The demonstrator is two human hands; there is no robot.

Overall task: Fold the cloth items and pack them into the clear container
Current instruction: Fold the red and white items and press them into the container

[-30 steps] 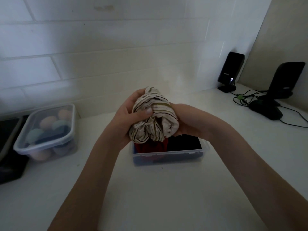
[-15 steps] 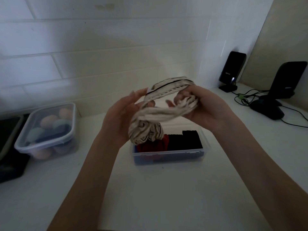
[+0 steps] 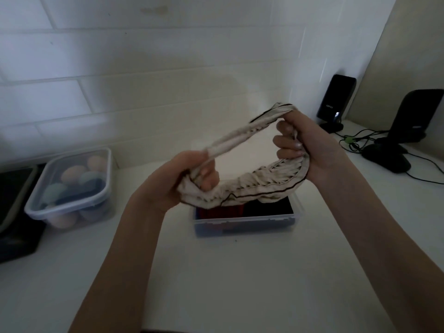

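Note:
A cream cloth with thin dark stripes (image 3: 249,186) is stretched in the air between both hands, gathered into a loop. My left hand (image 3: 177,179) grips its lower left end with the fingers tucked inside the opening. My right hand (image 3: 310,145) holds the upper right end, fingers curled into the fabric. Directly below stands the clear container (image 3: 245,224) on the white counter, with a red cloth (image 3: 223,211) on its left side and a dark cloth (image 3: 271,207) on its right. The stretched cloth hides the container's back part.
A lidded clear box of pastel egg-shaped sponges (image 3: 72,186) sits at the left, beside a dark tray (image 3: 14,212). At the right stand two black speakers (image 3: 335,102) (image 3: 413,116), a black mouse-like device (image 3: 384,159) and cables (image 3: 355,140). A white tiled wall rises behind.
The cloth was a bunched bundle held close between both hands. My hands have moved apart, the right one up and to the right, and the cloth is now pulled open into a loop.

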